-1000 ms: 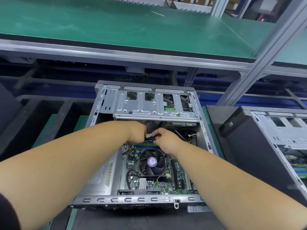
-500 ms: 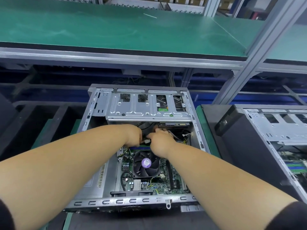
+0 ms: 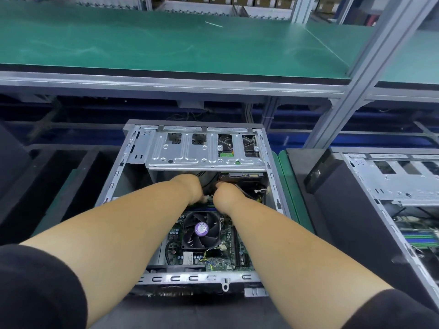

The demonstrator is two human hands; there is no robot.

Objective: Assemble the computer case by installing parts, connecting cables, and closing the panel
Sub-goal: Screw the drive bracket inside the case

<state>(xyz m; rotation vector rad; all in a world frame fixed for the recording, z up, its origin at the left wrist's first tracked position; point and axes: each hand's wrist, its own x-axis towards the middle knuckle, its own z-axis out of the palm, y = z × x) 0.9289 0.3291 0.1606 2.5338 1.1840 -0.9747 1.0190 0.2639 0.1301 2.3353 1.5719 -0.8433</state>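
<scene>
Head view: one camera, looking down into an opened machine.
Cases: two. The computer case [image 3: 152, 148] lies side-open in the middle; a second case [image 3: 370, 186] sits at the right edge, also open.
Hands: two, both reaching deep into the middle case, knuckles nearly touching.
Left hand [image 3: 190, 188]: fingers curled down; its grip pinches a small white connector [image 3: 209, 198] between the two hands.
Right hand [image 3: 226, 194]: fingers curled toward the same connector; whether its grip truly closes on it cannot be told, since the fingertips are hidden.
Sleeves: two, black, at the bottom corners.
Case contents: one motherboard [image 3: 213, 261] on the floor of the case; one black cooler fan [image 3: 201, 230] with a purple round label, just below the hands; one metal drive cage [image 3: 204, 150] across the top; blue and green memory slots partly hidden under the wrists; black cables behind the hands.
Second case contents: a metal cage and part of a board with green and blue slots.
Table: green mat [image 3: 166, 43] on the shelf above, behind the case.
</scene>
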